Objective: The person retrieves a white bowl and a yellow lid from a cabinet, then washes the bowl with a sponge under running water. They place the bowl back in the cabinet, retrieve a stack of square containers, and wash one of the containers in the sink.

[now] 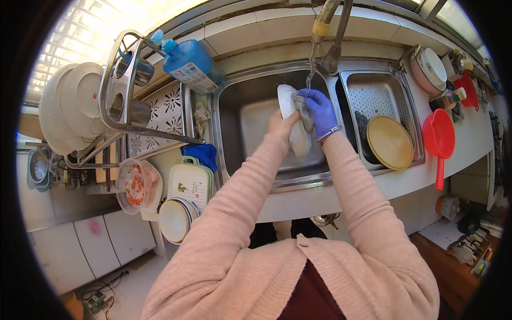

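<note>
Over the left basin of a stainless steel sink [250,116], my left hand [281,125] grips a white dish [286,102], which is tilted on its edge. The hand wears no glove. My right hand [318,110], in a blue-purple glove with a bracelet at the wrist, presses a grey mesh cloth [305,116] against the dish. A stream of water [311,70] falls from the faucet [321,28] onto the gloved fingers. The lower part of the dish, or a second dish beneath it, shows between my hands; I cannot tell which.
A round tan lid [390,142] leans in the right basin. Right of it lies a red ladle [439,134]. At the left stand a blue pump bottle [190,66], a metal rack [116,126] with plates [82,100], a rectangular tray [188,182], stacked bowls [174,220] and a clear plastic container [130,186].
</note>
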Demonstrator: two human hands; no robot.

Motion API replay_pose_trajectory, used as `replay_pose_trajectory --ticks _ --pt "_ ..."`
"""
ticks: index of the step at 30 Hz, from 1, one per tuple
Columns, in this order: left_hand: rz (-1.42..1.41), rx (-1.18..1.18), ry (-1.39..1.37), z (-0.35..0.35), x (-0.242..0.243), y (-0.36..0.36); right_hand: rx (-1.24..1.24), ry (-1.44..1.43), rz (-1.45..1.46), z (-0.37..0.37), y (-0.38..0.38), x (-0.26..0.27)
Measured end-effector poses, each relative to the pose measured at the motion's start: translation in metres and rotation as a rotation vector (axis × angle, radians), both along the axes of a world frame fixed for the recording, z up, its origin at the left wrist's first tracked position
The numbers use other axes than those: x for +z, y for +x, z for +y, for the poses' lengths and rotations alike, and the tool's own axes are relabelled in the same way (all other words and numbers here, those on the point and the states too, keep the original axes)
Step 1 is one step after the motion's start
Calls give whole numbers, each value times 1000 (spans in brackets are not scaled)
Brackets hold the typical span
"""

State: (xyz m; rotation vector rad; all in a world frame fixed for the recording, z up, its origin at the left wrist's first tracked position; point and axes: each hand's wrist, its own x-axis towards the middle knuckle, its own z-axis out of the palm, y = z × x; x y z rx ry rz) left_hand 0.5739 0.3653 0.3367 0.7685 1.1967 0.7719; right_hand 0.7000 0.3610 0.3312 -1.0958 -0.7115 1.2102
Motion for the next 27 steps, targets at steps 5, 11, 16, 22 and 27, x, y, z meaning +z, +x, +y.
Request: replay_pose_trajectory --ticks 5,11,16,22,27 --pt "-8 -71 1 -1 -1 1 142 71 -557 17 2 -15" --pt "-254 -127 -65 -3 -24 -13 104 17 -660 -4 3 -28" --pt "-213 -199 -126 1 -23 -26 219 -190 -789 -34 13 -23" --pt "-61 -345 -55 3 -14 -17 178 -193 -720 20 32 -27" --pt "-96 -298 -74 3 -25 -17 268 -239 -810 19 35 -30"
